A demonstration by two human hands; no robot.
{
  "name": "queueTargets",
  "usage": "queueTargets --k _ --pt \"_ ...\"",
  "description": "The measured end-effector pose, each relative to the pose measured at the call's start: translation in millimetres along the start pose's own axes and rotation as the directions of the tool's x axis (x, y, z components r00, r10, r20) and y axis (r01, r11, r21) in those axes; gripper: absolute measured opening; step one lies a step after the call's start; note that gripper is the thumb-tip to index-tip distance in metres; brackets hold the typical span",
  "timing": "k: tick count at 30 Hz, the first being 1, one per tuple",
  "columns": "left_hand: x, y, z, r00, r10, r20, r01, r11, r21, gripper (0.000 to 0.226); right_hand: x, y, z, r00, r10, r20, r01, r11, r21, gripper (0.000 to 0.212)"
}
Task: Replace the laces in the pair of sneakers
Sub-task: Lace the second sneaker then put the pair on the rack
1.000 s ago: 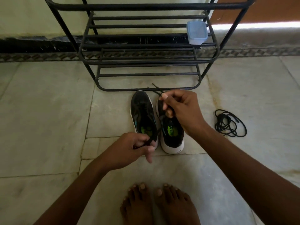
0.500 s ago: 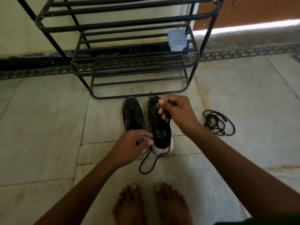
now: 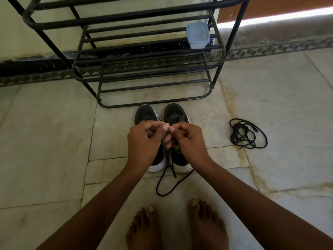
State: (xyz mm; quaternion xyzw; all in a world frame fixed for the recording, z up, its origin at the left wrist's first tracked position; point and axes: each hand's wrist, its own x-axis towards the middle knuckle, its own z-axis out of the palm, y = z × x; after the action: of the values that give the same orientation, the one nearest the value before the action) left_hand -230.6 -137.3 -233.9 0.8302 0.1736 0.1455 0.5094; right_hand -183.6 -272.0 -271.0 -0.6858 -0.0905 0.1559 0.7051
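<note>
Up close, the scene reads as follows.
Left hand (image 3: 144,141): fingers curled, thumb and forefinger pinching near the black lace (image 3: 166,184), over the shoes; the pinched bit itself is too small to make out.
Right hand (image 3: 187,139): fingers curled, fingertip meeting the left one's, gripping the same lace end.
Sneakers (image 3: 173,114): a black pair with white soles, side by side on the floor (image 3: 54,141), toes toward the rack; their middles are hidden behind both hands.
Lace path: it trails from under the hands past the heels and loops on the floor near the bare feet (image 3: 173,226); which eyelets it runs through is hidden.
Second lace (image 3: 246,134): a loose black tangle on the floor, well apart to the right of the shoes.
Writing: a green mark inside the right shoe, mostly covered, unreadable.
Shoe rack (image 3: 144,69): black metal tubes, top cut off by the frame.
Plastic box (image 3: 198,35): bluish, lidded, on a rack shelf; contents unclear.
</note>
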Motion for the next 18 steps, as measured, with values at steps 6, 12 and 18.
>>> queueTargets --k 6,12,18 --pt "-1 -1 2 0.993 -0.115 -0.019 0.114 0.993 -0.026 0.015 -6 5 -3 0.999 -0.026 0.034 0.029 0.996 -0.086 0.017" --pt "-12 -1 -1 0.994 -0.109 0.01 0.109 0.993 -0.043 0.008 -21 4 2 0.992 -0.004 0.127 0.016 0.996 -0.09 0.018" --pt "-13 -2 -16 0.986 -0.029 -0.164 0.023 0.999 -0.042 0.015 -31 4 22 0.953 0.079 0.292 -0.082 0.997 -0.001 0.018"
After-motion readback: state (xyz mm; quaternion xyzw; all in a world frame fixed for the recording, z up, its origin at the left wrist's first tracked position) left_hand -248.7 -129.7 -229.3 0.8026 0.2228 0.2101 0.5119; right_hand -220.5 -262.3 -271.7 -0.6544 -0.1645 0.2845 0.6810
